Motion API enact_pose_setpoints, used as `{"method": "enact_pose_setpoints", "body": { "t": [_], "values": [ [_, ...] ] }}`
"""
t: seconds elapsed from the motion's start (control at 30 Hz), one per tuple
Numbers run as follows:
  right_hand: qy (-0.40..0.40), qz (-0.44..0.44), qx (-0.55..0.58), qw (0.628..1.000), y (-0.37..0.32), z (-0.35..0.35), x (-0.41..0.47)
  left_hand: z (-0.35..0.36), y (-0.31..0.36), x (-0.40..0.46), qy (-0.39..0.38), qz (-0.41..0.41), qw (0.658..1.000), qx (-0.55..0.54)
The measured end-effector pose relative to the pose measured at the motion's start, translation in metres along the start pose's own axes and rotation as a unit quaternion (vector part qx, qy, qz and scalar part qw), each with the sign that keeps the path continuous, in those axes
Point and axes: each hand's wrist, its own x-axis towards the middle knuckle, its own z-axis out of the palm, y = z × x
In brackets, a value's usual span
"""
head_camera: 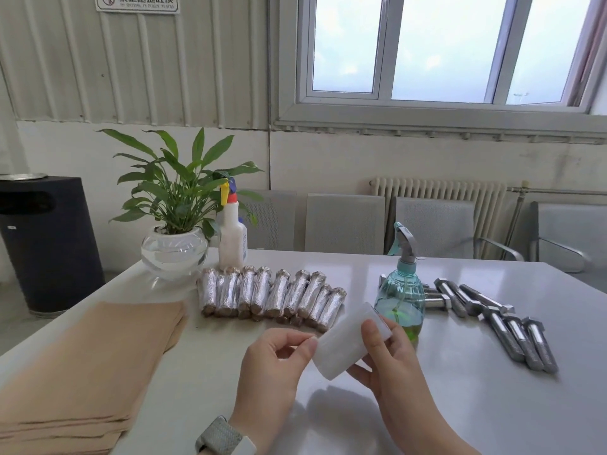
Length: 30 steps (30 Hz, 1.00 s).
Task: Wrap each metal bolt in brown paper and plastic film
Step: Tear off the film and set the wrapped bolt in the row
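Head view: both hands, left [272, 366] and right [387, 359], gripped film roll [348, 339]; loose end possibly pinched, unclear; bottle [401, 297] hid some bolts [512, 326].

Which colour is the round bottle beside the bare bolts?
Clear teal, head view: bottle, bolts.

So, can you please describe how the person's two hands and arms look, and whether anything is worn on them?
Both hands are bare, without gloves or visible rings. The left hand has a watch with a grey woven fabric band and a white case on its wrist. The right hand and its forearm carry nothing visible; no sleeve reaches into view on either arm. The fingernails look short and unpainted.
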Motion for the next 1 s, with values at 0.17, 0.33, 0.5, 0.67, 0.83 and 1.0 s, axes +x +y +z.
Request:
{"method": "enact_pose_setpoints", "body": {
  "t": [0.17,0.33,0.5,0.67,0.83,1.0],
  "values": [
    [-0.001,0.005,0.011,1.0,-0.003,0.002,0.0,-0.002,0.001,0.002,-0.011,-0.029,0.999,-0.02],
    [-0.012,0.012,0.013,1.0,-0.006,0.0,0.0,-0.005,0.005,0.004,-0.079,-0.099,0.987,-0.1],
    [-0.046,0.001,-0.012,0.999,-0.009,-0.003,0.0,-0.009,0.006,0.009,-0.119,-0.184,0.957,-0.193],
    [-0.064,-0.037,-0.07,0.995,-0.012,-0.003,-0.003,-0.013,0.003,0.011,-0.14,-0.177,0.96,-0.167],
    [-0.07,-0.054,-0.088,0.992,-0.014,-0.002,-0.006,-0.014,0.0,0.012,-0.166,-0.137,0.972,-0.095],
    [-0.061,-0.052,-0.073,0.994,-0.015,0.0,-0.007,-0.013,0.0,0.013,-0.126,-0.055,0.99,0.025]
  ]
}}
